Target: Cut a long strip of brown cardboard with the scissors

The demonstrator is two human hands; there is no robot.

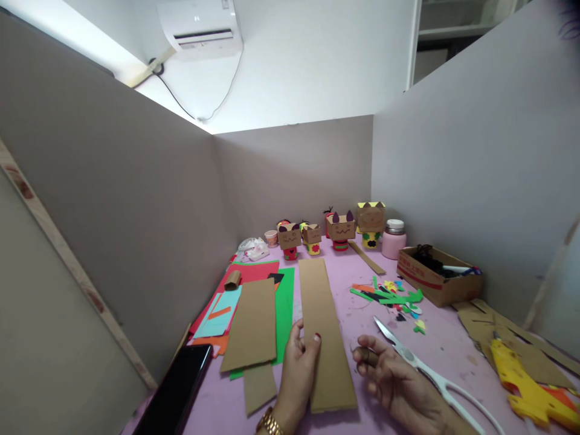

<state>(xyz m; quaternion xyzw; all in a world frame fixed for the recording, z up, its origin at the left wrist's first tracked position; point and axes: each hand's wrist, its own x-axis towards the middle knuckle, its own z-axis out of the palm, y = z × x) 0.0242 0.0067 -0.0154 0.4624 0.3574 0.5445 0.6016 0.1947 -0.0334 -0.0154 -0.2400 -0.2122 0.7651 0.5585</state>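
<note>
My left hand (299,362) grips the left edge of a long cardboard strip (324,326), with the thumb on top and the fingers beneath. The strip points away from me, its near end slightly raised. To its right is my right hand (389,374), palm turned up and fingers curled round a small dark brown thing (366,356) that I cannot make out. White-handled scissors (421,365) lie partly behind the right hand, blades pointing away. Left of the strip, a cardboard rectangle (254,323) rests over coloured sheets, with a smaller cardboard piece (260,386) below it.
A black phone (179,386) lies at front left. Small cardboard animal figures (341,229) stand at the back beside a pink jar (394,240). Paper scraps (389,293), an open box (435,281) and a yellow glue gun (521,380) occupy the right. Partitions enclose the table.
</note>
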